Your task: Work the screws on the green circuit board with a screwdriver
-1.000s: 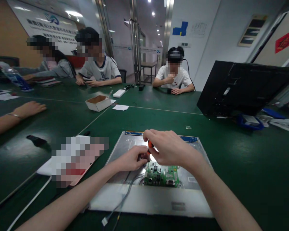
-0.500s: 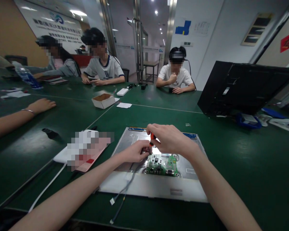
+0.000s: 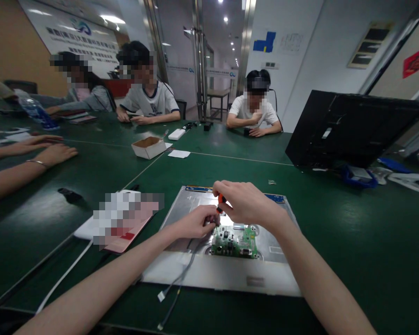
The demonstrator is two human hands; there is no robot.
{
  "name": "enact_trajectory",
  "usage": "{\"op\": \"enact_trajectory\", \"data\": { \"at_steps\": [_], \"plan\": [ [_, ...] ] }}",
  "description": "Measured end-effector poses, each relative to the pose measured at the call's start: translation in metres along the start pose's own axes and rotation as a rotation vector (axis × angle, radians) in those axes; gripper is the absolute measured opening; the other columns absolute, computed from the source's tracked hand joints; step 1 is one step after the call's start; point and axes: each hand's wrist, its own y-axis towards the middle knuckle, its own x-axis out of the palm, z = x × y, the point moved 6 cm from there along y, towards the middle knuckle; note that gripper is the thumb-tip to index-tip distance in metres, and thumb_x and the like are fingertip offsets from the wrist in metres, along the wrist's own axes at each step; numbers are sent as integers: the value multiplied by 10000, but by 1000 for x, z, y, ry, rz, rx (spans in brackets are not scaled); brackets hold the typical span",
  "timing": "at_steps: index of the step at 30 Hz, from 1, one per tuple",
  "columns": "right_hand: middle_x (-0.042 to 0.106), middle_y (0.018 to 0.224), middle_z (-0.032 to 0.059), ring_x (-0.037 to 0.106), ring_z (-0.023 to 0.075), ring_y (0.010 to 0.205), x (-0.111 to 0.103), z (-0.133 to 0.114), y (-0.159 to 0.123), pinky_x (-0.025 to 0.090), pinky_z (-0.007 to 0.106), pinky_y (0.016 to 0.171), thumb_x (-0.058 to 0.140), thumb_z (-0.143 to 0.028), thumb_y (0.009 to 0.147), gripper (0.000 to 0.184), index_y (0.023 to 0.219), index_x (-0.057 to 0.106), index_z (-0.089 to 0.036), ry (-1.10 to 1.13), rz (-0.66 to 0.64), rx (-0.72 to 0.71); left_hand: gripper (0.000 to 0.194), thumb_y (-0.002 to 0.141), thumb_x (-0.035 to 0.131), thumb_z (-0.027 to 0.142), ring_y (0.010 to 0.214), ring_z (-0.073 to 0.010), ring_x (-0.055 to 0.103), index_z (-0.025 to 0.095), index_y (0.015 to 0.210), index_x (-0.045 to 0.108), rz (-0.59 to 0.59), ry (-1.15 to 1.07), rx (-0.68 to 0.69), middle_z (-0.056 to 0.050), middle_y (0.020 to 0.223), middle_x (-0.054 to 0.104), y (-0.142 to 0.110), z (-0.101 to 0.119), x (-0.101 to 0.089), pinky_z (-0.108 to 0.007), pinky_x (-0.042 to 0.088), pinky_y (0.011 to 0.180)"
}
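My right hand (image 3: 242,199) is closed round the orange and black handle of a screwdriver (image 3: 221,199), held upright with its tip down at the upper left corner of a green circuit board (image 3: 234,242). Beside that tip, my left hand (image 3: 199,221) has its fingers pinched together; what they hold is hidden. The board lies on the silver metal back of a display panel (image 3: 178,211). From under my left hand, thin grey cables (image 3: 186,270) with white plugs run over the panel's near edge.
Left of the panel lie a pink object (image 3: 125,237) and a blurred-out white object with a white cord (image 3: 61,274). Further off stand an open box (image 3: 148,148) and a large black monitor casing (image 3: 352,128). Another person's hands (image 3: 54,156) rest at left; several people sit opposite.
Both my hands stay nearly in place at the board's corner, with the screwdriver still upright. At the left, a second hand of the other person has come into view.
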Motion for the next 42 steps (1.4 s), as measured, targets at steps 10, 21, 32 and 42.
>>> {"op": "enact_trajectory", "data": {
  "at_steps": [10,21,32,42],
  "plan": [
    [642,910,27,517,130,661,-1,2,2,212,272,499,487,-196,874,116,989,489,-184,-1,-4,24,104,707,519,86,589,-130,468,146,749,591,-14,-15,-16,19,638,516,0,2,-1,-221,355,549],
    [652,808,11,517,125,621,-1,3,3,229,261,495,526,-304,907,114,930,526,-193,-38,-7,50,99,726,526,92,590,-127,470,151,784,580,-38,-29,-37,22,659,508,1,7,-3,-222,370,545],
    [679,853,30,572,151,679,1,4,3,232,277,511,504,-247,886,187,1062,504,-185,-39,-23,81,96,722,536,100,616,-134,488,153,784,587,-23,-28,-27,10,691,540,0,4,-3,-232,386,570],
    [648,754,5,526,135,605,-2,1,1,223,262,491,533,-365,909,174,967,531,-201,-13,-19,57,142,747,545,121,679,-160,540,155,871,604,-11,-27,-41,-26,799,615,-1,0,-2,-259,430,623]
  ]
}}
